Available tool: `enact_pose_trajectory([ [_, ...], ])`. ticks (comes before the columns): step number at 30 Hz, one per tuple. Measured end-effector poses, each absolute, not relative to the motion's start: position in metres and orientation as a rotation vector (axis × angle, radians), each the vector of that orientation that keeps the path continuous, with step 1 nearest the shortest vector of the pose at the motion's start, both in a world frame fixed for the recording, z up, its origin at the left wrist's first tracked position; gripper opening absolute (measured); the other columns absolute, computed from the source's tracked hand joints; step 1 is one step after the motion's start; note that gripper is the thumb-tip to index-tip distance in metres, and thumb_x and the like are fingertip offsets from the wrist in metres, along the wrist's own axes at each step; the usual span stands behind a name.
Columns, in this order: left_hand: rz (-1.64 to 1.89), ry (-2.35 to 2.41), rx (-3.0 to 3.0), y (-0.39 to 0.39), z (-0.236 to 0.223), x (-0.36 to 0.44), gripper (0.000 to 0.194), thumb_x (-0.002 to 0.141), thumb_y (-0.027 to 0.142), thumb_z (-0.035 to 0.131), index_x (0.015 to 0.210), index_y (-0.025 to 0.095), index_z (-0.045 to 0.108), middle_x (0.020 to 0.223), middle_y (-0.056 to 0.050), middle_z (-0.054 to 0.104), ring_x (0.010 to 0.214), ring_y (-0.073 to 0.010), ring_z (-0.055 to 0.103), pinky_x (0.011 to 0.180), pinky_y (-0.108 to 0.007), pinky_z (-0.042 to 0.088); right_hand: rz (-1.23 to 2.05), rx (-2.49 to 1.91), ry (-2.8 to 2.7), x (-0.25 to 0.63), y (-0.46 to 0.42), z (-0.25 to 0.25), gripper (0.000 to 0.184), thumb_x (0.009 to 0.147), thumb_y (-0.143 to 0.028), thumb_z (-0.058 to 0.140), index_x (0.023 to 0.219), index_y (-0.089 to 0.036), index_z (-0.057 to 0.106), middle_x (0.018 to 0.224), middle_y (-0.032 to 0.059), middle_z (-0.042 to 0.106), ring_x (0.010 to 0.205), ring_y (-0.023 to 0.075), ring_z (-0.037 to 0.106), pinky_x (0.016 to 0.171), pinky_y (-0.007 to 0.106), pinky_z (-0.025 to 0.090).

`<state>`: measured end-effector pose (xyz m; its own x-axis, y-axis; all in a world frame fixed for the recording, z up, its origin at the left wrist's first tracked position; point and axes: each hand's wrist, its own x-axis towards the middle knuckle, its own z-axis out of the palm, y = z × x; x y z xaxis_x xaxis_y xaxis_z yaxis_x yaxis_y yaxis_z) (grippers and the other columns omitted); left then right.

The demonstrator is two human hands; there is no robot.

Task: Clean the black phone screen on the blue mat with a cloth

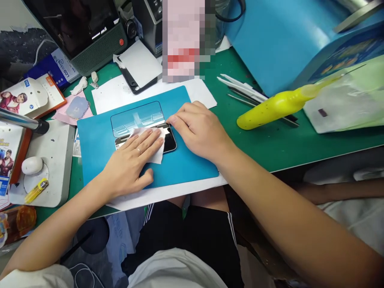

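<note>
On the blue mat, the phone lay beneath a white wipe; the left hand pressed flat on that wipe, fingers slightly spread; the right hand was curled narrow at the phone's far edge.

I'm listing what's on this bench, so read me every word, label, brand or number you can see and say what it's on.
"LCD": on the blue box at the upper left; its script lettering is illegible.
Too small or blurred: print on the white box in front of it, the lower-left box and the large blue object.
Pixelated patch, top centre: nothing readable.
</note>
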<state>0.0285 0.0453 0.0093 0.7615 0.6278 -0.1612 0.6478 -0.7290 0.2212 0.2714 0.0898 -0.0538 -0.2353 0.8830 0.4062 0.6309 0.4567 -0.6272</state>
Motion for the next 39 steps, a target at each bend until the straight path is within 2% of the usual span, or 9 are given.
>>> enact_pose_trajectory([
  [3, -0.09, 1.075, 2.714, 0.045, 0.006, 0.029, 0.08, 0.098, 0.029, 0.048, 0.175, 0.011, 0.032, 0.185, -0.012, 0.025, 0.173, -0.0338, 0.026, 0.14, -0.055, 0.03, 0.446, -1.257, -1.961, 0.27, 0.089, -0.051, 0.037, 0.112, -0.031, 0.05, 0.083, -0.025, 0.071, 0.087, 0.0075, 0.069, 0.092, 0.0275, 0.064, 0.086, 0.045, 0.054],
  [8, -0.067, 1.051, 2.725, 0.052, 0.0, 0.05, 0.084, 0.099, 0.034, 0.049, 0.175, 0.006, 0.029, 0.184, -0.016, 0.025, 0.173, -0.0355, 0.026, 0.14, -0.055, 0.03, 0.441, -1.256, -1.956, 0.27, 0.088, -0.048, 0.034, 0.111, -0.028, 0.052, 0.082, -0.025, 0.07, 0.087, 0.0073, 0.071, 0.091, 0.0266, 0.065, 0.083, 0.044, 0.053],
  [12, -0.016, 1.141, 2.743, 0.053, -0.004, 0.057, 0.078, 0.103, 0.034, 0.045, 0.173, 0.003, 0.032, 0.183, -0.018, 0.029, 0.172, -0.0352, 0.029, 0.14, -0.054, 0.031, 0.44, -1.269, -1.96, 0.27, 0.086, -0.047, 0.033, 0.111, -0.029, 0.052, 0.085, -0.026, 0.072, 0.087, 0.0068, 0.071, 0.09, 0.0266, 0.066, 0.082, 0.043, 0.053],
  [17, 0.02, 1.323, 2.748, 0.051, -0.008, 0.055, 0.074, 0.106, 0.035, 0.041, 0.17, -0.002, 0.037, 0.179, -0.024, 0.036, 0.168, -0.039, 0.036, 0.137, -0.055, 0.036, 0.431, -1.316, -1.925, 0.27, 0.085, -0.045, 0.029, 0.112, -0.025, 0.046, 0.115, -0.025, 0.075, 0.106, 0.0091, 0.08, 0.103, 0.0297, 0.071, 0.092, 0.047, 0.055],
  [19, 0.032, 1.275, 2.753, 0.052, -0.009, 0.055, 0.076, 0.105, 0.036, 0.042, 0.17, -0.002, 0.035, 0.179, -0.024, 0.034, 0.169, -0.039, 0.034, 0.137, -0.056, 0.036, 0.432, -1.324, -1.923, 0.269, 0.085, -0.045, 0.031, 0.111, -0.023, 0.045, 0.121, -0.024, 0.074, 0.111, 0.0098, 0.081, 0.108, 0.0304, 0.072, 0.094, 0.047, 0.056],
  [27, 0.009, 0.995, 2.737, 0.056, -0.005, 0.055, 0.079, 0.102, 0.034, 0.044, 0.173, 0.003, 0.03, 0.183, -0.019, 0.026, 0.173, -0.0348, 0.024, 0.141, -0.054, 0.028, 0.415, -1.325, -1.927, 0.268, 0.085, -0.046, 0.033, 0.109, -0.024, 0.044, 0.117, -0.025, 0.076, 0.111, 0.0108, 0.082, 0.106, 0.0315, 0.071, 0.094, 0.049, 0.057],
  [31, -0.011, 1.0, 2.757, 0.047, -0.005, 0.056, 0.08, 0.102, 0.036, 0.045, 0.173, 0.004, 0.031, 0.184, -0.018, 0.026, 0.173, -0.0342, 0.026, 0.14, -0.051, 0.029, 0.412, -1.354, -1.944, 0.268, 0.085, -0.045, 0.033, 0.109, -0.025, 0.044, 0.118, -0.027, 0.076, 0.113, 0.0103, 0.081, 0.107, 0.0329, 0.071, 0.095, 0.052, 0.057],
  [36, 0.052, 1.106, 2.851, 0.028, -0.008, 0.063, 0.078, 0.105, 0.036, 0.044, 0.171, -0.004, 0.033, 0.18, -0.025, 0.03, 0.169, -0.0389, 0.034, 0.138, -0.051, 0.033, 0.41, -1.352, -1.941, 0.269, 0.085, -0.045, 0.032, 0.109, -0.026, 0.045, 0.117, -0.027, 0.076, 0.113, 0.0106, 0.082, 0.107, 0.0328, 0.071, 0.096, 0.051, 0.057],
  [39, 0.048, 1.075, 2.867, 0.026, -0.008, 0.065, 0.078, 0.105, 0.037, 0.044, 0.171, -0.003, 0.034, 0.181, -0.024, 0.029, 0.169, -0.0388, 0.035, 0.138, -0.051, 0.034, 0.426, -1.352, -1.945, 0.269, 0.085, -0.043, 0.031, 0.109, -0.026, 0.046, 0.116, -0.026, 0.075, 0.112, 0.0107, 0.081, 0.107, 0.0323, 0.071, 0.096, 0.05, 0.056],
])
